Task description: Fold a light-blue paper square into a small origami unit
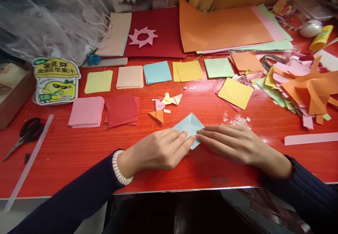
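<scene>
A light blue folded paper (190, 124) lies on the red table (66, 149) near the front edge. My left hand (158, 148) presses its fingertips flat on the paper's lower left corner. From the other side, my right hand (229, 143) lies with fingers stretched onto the paper's right edge. Both hands rest flat and hold the paper down; nothing is gripped. Just beyond the paper sit small folded pieces: an orange one (157, 115), a pink one (159, 104) and pale yellow ones (171, 99).
Stacks of square paper line the table: pink (86, 111), red (122, 109), yellow (98, 81), beige (130, 77), blue (157, 72), green (218, 67). Scissors (25, 135) lie far left. Paper scraps (303, 89) pile at right. A pink star (143, 36) rests on dark red card.
</scene>
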### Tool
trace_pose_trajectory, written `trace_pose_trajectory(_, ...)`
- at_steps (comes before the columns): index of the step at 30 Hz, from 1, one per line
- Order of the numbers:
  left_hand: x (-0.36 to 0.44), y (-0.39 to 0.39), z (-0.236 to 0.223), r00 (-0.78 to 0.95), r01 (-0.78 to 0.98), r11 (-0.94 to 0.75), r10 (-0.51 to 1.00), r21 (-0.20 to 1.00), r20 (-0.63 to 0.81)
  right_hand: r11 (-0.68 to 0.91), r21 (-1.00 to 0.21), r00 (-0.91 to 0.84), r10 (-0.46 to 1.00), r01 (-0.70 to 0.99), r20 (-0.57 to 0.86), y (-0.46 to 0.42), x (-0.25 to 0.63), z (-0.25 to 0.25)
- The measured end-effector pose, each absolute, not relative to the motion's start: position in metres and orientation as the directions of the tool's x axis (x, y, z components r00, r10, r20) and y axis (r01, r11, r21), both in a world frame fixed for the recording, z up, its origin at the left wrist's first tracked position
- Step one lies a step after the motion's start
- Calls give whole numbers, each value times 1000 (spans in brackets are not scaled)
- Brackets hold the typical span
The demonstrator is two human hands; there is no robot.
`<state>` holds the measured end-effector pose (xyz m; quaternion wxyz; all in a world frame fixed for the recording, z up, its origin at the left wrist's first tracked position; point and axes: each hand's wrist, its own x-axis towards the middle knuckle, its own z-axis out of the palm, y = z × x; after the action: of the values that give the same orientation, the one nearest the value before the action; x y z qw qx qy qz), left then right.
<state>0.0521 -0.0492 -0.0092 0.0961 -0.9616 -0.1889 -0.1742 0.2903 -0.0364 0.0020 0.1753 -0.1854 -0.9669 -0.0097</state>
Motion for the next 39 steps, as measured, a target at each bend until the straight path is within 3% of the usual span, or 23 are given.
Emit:
trace_pose_trajectory(6,60,-54,-13,610,597,-697,716,396,340,733,-432,-688,664,525,292,-38,276,-9)
trace_pose_trajectory(9,67,-57,-12,506,633,-560,822,534,261,606,-538,-620,763,587,183,-39,274,-12)
trace_pose_trajectory(13,72,-57,-10,492,666,-543,835,512,245,518,-559,-541,829,647,141,-41,271,-12)
trace_pose_trajectory(20,69,-59,-9,559,642,-591,797,488,229,513,-560,-513,841,651,173,-42,269,-12)
trace_pose_trajectory(28,72,-70,-4,560,603,-568,802,561,210,327,-688,-431,902,647,23,-44,270,-9)
trace_pose_trajectory(39,74,-72,-10,521,718,-577,817,391,248,407,-567,-438,895,717,88,-43,266,-14)
